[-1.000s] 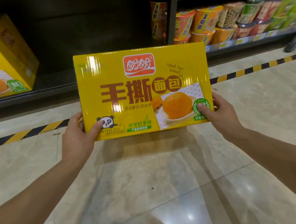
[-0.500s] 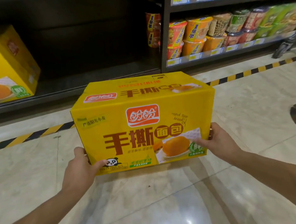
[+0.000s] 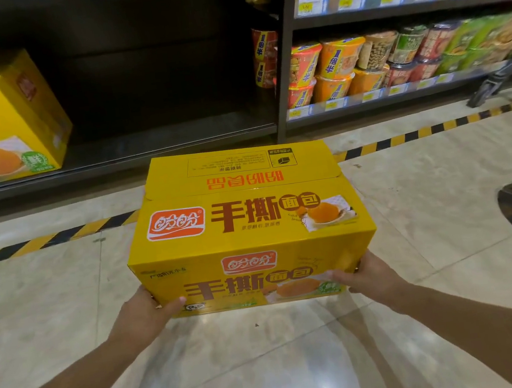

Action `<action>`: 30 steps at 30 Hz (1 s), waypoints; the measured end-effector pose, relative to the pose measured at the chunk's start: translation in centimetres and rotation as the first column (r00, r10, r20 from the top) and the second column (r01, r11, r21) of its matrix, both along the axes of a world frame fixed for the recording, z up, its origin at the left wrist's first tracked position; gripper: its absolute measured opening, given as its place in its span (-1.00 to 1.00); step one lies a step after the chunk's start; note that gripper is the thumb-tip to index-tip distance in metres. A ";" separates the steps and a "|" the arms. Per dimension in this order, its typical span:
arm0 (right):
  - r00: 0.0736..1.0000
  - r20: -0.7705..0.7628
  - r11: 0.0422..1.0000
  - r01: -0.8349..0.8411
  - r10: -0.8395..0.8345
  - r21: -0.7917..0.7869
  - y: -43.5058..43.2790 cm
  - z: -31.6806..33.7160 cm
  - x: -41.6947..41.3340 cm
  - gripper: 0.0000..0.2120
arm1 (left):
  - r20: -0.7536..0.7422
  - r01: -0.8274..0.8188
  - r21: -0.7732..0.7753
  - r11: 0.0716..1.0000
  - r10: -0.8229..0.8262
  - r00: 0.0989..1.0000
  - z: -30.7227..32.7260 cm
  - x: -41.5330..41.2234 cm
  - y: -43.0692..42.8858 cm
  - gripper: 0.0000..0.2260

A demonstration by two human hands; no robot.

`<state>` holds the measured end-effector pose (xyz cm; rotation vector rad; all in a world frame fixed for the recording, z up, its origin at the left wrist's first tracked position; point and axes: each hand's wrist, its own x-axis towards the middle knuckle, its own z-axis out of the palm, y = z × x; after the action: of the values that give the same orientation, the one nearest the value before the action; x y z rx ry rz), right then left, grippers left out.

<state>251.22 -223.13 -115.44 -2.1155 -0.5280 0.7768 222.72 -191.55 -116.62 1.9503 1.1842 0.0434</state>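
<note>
Two bare forearms come in from the bottom corners over the glossy tiled floor [image 3: 303, 366], and both hands are on the load. The left hand [image 3: 143, 316] clamps the lower left corner of the yellow box [image 3: 249, 224], its thumb laid flat across the front face beside the little panda print. The right hand [image 3: 369, 276] takes the lower right corner the same way, thumb stretched onto the front next to the green badge. The other fingers of both hands go round the sides and under the bottom, out of sight, so I cannot tell how wide they spread. What shows is a firm two-handed grip, one at each end.

The box hangs in the air, clear of the floor, level from left to right, with its broad top face turned up to the camera: red logo, brown lettering and a picture of bread. The far half of the top carries upside-down print.

Beyond it a black-and-yellow hazard stripe [image 3: 58, 236] runs along the floor in front of the racks. Behind that, the dark lower shelf [image 3: 160, 144] holds a second yellow box [image 3: 2, 129] at its far left end, well apart from the carried one. To the right of the upright post [image 3: 282, 60], rows of instant noodle cups [image 3: 341, 59] stand over price tags [image 3: 334, 103].
</note>
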 end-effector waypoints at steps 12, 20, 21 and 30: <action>0.901 -0.378 0.863 0.355 -0.214 0.360 2.4 6.0 -3.2 -0.56 | 0.386 -0.156 -0.579 0.800 0.438 0.812 7.8 2.0 -1.5 -0.32; 0.842 -0.396 0.775 0.512 -0.366 0.371 4.2 6.4 -3.6 -0.67 | 0.407 -0.281 -0.549 0.787 0.546 0.732 8.4 2.9 -0.8 -0.64; 0.842 -0.390 0.772 0.515 -0.373 0.373 4.4 6.5 -3.5 -0.64 | 0.416 -0.282 -0.542 0.792 0.544 0.729 8.6 2.9 -0.4 -0.65; 0.862 -0.370 0.776 0.484 -0.345 0.403 11.9 10.7 -1.7 -0.75 | 0.480 -0.339 -0.510 0.790 0.589 0.651 11.9 3.5 5.4 -0.64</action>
<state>249.52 -211.25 -104.73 -1.5340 -0.0656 0.5864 226.18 -186.17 -104.74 1.0858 1.1031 0.6484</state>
